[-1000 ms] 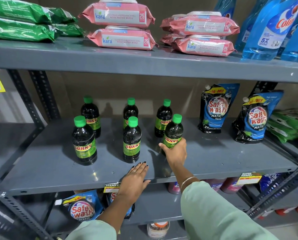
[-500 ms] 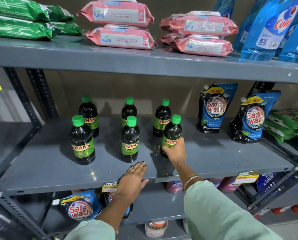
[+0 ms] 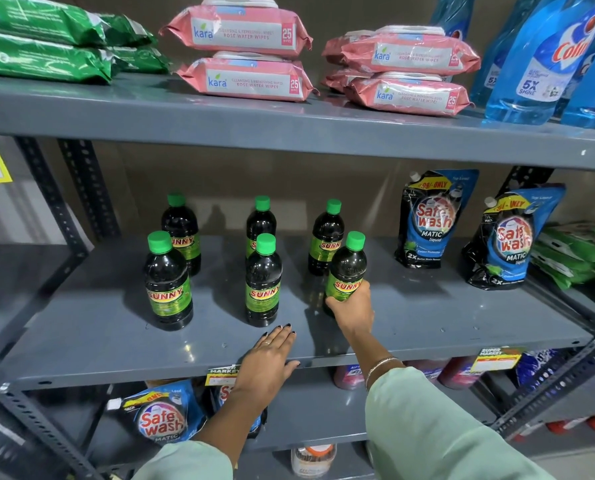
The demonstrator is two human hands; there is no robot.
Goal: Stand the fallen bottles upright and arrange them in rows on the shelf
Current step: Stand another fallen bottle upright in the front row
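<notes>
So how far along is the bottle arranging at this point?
Nearly done. Five dark green-capped plastic bottles stand upright in two rows on the grey metal shelf. The right hand grips the sixth bottle, slightly tilted; it needs setting down. The left hand rests on the shelf edge.

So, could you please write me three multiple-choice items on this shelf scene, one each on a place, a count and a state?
1. Where does the left hand rest?
A. on the middle shelf's front edge
B. on a bottle cap
C. on the top shelf

2. How many green-capped Sunny bottles stand on the middle shelf?
A. four
B. six
C. eight

3. What is the state of the front right bottle?
A. lying flat
B. tilted, gripped by the right hand
C. upright, untouched

Key: 1 A, palm flat on the edge; 2 B, three behind, three in front; 3 B, the right hand wraps its base as it leans.
</notes>
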